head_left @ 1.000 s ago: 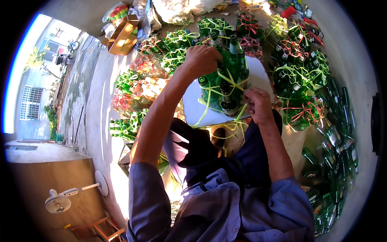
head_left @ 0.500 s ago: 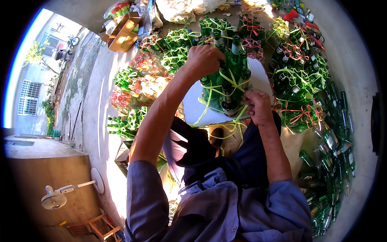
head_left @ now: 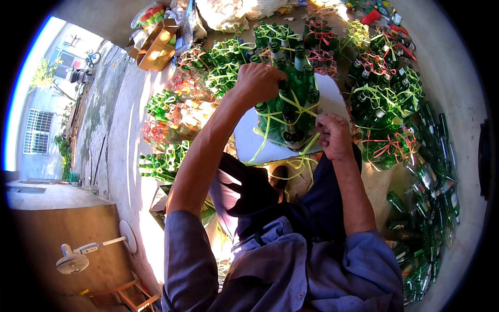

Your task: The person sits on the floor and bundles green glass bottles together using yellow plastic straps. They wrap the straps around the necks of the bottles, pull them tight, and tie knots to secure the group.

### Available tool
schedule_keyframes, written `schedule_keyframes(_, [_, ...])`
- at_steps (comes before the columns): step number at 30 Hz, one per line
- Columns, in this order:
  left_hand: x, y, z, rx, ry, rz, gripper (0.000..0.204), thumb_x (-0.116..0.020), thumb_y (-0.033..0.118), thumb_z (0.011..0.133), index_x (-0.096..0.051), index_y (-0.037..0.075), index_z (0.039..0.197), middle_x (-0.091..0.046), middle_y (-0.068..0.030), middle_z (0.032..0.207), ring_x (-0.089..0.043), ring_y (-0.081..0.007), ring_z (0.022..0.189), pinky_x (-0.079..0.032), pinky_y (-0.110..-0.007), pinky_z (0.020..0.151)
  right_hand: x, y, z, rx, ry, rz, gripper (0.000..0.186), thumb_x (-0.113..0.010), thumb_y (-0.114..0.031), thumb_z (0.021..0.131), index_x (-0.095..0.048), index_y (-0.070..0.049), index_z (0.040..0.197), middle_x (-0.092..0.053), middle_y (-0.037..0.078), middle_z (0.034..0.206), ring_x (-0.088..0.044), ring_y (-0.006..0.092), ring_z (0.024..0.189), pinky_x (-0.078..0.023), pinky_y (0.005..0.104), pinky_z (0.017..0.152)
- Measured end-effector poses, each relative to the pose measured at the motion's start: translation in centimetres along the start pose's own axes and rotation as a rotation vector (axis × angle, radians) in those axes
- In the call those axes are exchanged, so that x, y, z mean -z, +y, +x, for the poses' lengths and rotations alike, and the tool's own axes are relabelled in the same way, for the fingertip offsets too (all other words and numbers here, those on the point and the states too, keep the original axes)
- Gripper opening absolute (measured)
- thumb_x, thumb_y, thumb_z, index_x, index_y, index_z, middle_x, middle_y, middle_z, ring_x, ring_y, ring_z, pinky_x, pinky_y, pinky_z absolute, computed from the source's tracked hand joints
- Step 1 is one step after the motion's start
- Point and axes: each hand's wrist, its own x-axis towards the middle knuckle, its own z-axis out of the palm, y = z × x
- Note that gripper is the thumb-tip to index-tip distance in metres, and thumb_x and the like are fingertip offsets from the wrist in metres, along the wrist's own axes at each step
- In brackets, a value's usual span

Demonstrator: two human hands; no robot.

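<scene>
Several green glass bottles [head_left: 297,86] stand close together on a white board [head_left: 332,96] in front of me. Yellow-green plastic strap [head_left: 270,139] winds around their necks, and loose lengths hang over the board's near edge. My left hand [head_left: 258,83] is closed at the far left side of the group, beside the bottle necks. What its fingers grip is hidden behind the knuckles. On the near right side of the bottles, my right hand [head_left: 335,136] has its fingers pinched together at a piece of the strap.
Strapped bottle bundles [head_left: 387,99] stand on the right, and more bundles [head_left: 182,109] on the left. Loose green bottles [head_left: 429,208] are heaped along the right wall. A cardboard box [head_left: 157,49] lies at the far left; a white fan [head_left: 73,262] is at the lower left.
The view has shifted slightly. My left hand and the bottle tops have moved a little to the left. The right hand stays almost in place at the strap.
</scene>
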Motion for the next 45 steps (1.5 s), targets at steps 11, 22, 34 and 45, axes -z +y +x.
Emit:
schedule_keyframes(11, [0.8,-1.0,-1.1,0.125,0.043,-0.475,0.033,-0.059,0.037,0.093,-0.073,0.020,0.117,-0.073,-0.0086,0.081,-0.072,-0.0235,0.078,-0.055,-0.037,0.073,0.3,-0.4,0.6,-0.029,-0.060,0.094,0.019,-0.063,-0.018,0.090,-0.061,-0.008,0.075,-0.039,-0.010,0.058,-0.028,0.0011,0.044,-0.024,0.0195,0.041])
schedule_keyframes(22, [1.1,0.6,-3.1,-0.038,0.097,-0.503,0.079,-0.057,0.070,0.089,-0.061,0.003,0.131,-0.071,-0.0201,0.112,-0.068,-0.0327,0.108,-0.051,-0.042,0.092,0.2,-0.4,0.9,-0.052,-0.063,0.133,0.019,-0.063,-0.018,0.092,-0.061,-0.008,0.076,-0.038,-0.010,0.059,-0.029,0.0014,0.045,-0.023,0.0203,0.040])
schedule_keyframes(34, [0.7,2.7,-4.8,-0.033,0.160,-0.322,0.096,-0.070,0.069,0.077,-0.048,0.005,0.144,-0.065,-0.0229,0.124,-0.058,-0.0360,0.122,-0.034,-0.047,0.109,0.4,-0.1,1.0,-0.029,-0.095,0.149,0.019,-0.061,-0.018,0.092,-0.059,-0.009,0.075,-0.037,-0.011,0.059,-0.028,0.0020,0.045,-0.023,0.0211,0.041])
schedule_keyframes(45, [-0.2,7.5,-5.0,0.204,0.161,-0.191,0.101,-0.080,0.046,0.070,-0.037,-0.001,0.148,-0.058,-0.0209,0.136,-0.060,-0.0378,0.119,-0.044,-0.049,0.101,0.4,0.0,0.8,-0.014,-0.077,0.138,0.017,-0.062,-0.017,0.091,-0.060,-0.010,0.076,-0.044,-0.009,0.060,-0.032,0.0019,0.044,-0.024,0.0207,0.040])
